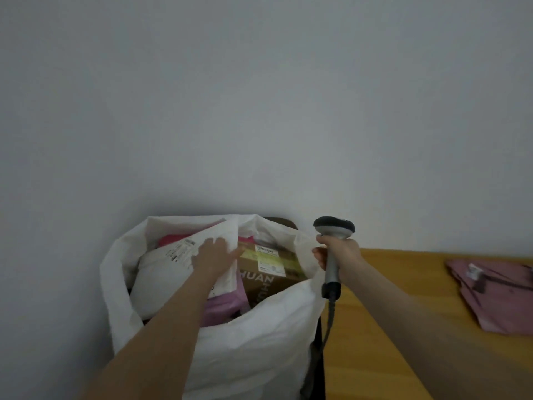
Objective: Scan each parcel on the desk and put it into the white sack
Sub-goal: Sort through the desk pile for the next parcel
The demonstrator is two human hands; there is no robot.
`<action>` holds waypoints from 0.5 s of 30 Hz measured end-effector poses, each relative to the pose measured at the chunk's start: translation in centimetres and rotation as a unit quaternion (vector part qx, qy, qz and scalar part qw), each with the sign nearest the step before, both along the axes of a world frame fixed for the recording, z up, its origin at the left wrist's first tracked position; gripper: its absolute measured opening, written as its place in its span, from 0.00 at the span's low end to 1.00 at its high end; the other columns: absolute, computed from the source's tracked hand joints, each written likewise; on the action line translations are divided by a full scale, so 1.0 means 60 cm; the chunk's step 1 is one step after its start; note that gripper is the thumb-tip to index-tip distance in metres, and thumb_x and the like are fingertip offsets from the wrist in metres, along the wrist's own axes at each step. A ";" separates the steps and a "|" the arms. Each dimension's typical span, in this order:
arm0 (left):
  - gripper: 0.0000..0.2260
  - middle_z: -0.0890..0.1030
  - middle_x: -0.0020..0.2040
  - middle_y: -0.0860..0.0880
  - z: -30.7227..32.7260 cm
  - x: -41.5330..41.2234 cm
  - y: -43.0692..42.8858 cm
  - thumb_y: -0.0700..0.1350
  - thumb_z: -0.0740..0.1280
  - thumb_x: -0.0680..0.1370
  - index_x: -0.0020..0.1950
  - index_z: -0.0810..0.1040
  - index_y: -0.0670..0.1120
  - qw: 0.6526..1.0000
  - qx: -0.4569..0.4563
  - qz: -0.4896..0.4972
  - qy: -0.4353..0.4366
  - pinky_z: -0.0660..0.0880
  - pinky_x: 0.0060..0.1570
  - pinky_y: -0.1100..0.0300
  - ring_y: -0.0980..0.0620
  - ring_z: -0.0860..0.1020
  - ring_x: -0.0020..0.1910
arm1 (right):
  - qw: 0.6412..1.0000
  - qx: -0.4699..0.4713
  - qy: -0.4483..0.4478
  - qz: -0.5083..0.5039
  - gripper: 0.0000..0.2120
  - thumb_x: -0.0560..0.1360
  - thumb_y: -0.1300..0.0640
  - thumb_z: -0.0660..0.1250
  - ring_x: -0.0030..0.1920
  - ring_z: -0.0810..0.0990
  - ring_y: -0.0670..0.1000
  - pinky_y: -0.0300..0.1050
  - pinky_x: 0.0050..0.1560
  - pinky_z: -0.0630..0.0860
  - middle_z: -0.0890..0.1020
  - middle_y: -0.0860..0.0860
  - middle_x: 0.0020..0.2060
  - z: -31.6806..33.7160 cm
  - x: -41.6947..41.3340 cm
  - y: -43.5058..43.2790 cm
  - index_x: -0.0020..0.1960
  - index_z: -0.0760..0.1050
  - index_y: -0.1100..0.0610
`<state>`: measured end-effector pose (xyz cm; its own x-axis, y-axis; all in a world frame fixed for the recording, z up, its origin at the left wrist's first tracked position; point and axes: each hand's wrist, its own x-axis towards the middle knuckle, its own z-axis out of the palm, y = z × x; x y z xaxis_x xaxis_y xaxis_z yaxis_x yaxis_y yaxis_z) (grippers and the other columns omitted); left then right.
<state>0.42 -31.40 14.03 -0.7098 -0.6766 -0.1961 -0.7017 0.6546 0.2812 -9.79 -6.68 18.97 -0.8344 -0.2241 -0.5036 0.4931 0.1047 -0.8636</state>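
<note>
**A:** What's closest to the camera?

**B:** The near wall of the white sack. Its mouth gapes just beside the end of the wooden desk.

**A:** And the hands?

**B:** The left hand reaches into the sack, fingers laid fairly flat on a white poly mailer with its label facing up. I can't tell whether the thumb hooks under its edge. The right hand is curled round the handle of a barcode scanner, held upright over the gap between sack and desk, cable hanging below.

**A:** What else is in the sack?

**B:** A lilac mailer under the white one, a cardboard box beside it, and more parcels towards the back.

**A:** So which step is this?

**B:** Depositing, I'd say. The white mailer is being settled onto the pile.

**A:** What's next?

**B:** A pink mailer lies on the desk, well off to the right. The left hand would need to let go, cross over and turn up its label for the scanner.
</note>
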 end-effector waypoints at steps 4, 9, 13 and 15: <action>0.24 0.67 0.69 0.44 0.063 -0.069 0.126 0.55 0.60 0.79 0.72 0.64 0.45 0.989 -0.084 -0.092 0.083 0.68 0.61 0.51 0.44 0.69 0.66 | 0.997 -0.039 -0.030 -0.051 0.06 0.75 0.62 0.68 0.25 0.72 0.52 0.43 0.29 0.71 0.76 0.57 0.27 0.006 0.001 0.085 0.46 0.74 0.65; 0.24 0.66 0.70 0.44 0.076 -0.137 0.332 0.50 0.62 0.80 0.74 0.62 0.45 0.967 -0.088 -0.229 0.071 0.68 0.63 0.51 0.45 0.66 0.69 | 0.992 -0.063 -0.042 -0.100 0.05 0.77 0.62 0.66 0.24 0.71 0.50 0.43 0.25 0.69 0.75 0.55 0.26 -0.008 0.008 0.247 0.51 0.75 0.64; 0.25 0.65 0.70 0.43 0.061 -0.168 0.519 0.50 0.62 0.80 0.74 0.61 0.45 0.952 -0.055 -0.299 0.033 0.69 0.63 0.49 0.44 0.66 0.68 | 0.985 -0.067 -0.050 -0.148 0.04 0.78 0.63 0.65 0.23 0.69 0.50 0.41 0.24 0.68 0.73 0.55 0.26 -0.024 0.023 0.411 0.50 0.74 0.64; 0.25 0.65 0.69 0.43 0.053 -0.181 0.616 0.51 0.63 0.79 0.74 0.61 0.45 0.943 -0.046 -0.330 0.017 0.70 0.62 0.49 0.44 0.67 0.68 | 0.980 -0.057 -0.059 -0.180 0.04 0.77 0.64 0.65 0.24 0.69 0.51 0.42 0.25 0.68 0.74 0.55 0.26 -0.035 0.031 0.499 0.50 0.75 0.65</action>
<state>-10.46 5.57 17.20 -0.9869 -0.0981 -0.1280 -0.1244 0.9682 0.2170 -7.93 23.27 16.84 -0.8076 0.0131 -0.5897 0.5772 -0.1880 -0.7947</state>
